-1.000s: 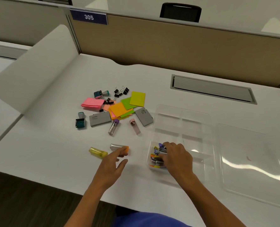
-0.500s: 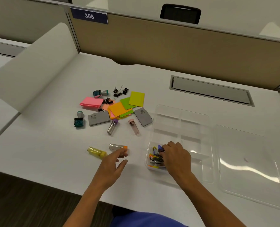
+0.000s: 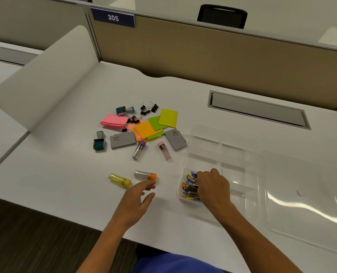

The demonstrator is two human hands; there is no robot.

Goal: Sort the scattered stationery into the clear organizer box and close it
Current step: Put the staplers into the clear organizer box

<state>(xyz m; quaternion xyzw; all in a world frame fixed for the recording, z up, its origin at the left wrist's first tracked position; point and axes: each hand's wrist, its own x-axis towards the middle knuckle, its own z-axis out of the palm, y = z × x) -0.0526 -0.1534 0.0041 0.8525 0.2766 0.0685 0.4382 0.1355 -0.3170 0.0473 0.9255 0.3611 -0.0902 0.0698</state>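
On the white tabletop point(image 3: 55, 184), the clear organizer box point(image 3: 240, 146) stands open with its lid point(image 3: 301, 201) lying flat just to its right. The right hand point(image 3: 213, 189) reaches into the box's near-left compartment, its fingers curled down among a heap of coloured clips point(image 3: 188, 186); whether they pinch one cannot be told. The left hand point(image 3: 136, 201) hovers over the tabletop with fingers loosely spread, a fingertip touching or just short of the orange-capped tube point(image 3: 145, 175). A yellow tube point(image 3: 120, 180) lies beside it. Further back lie sticky notes point(image 3: 154, 127), two grey cases point(image 3: 122, 140), stamps point(image 3: 99, 143), black binder clips point(image 3: 149, 109), a purple-capped tube point(image 3: 139, 150) and a pink tube point(image 3: 164, 150).
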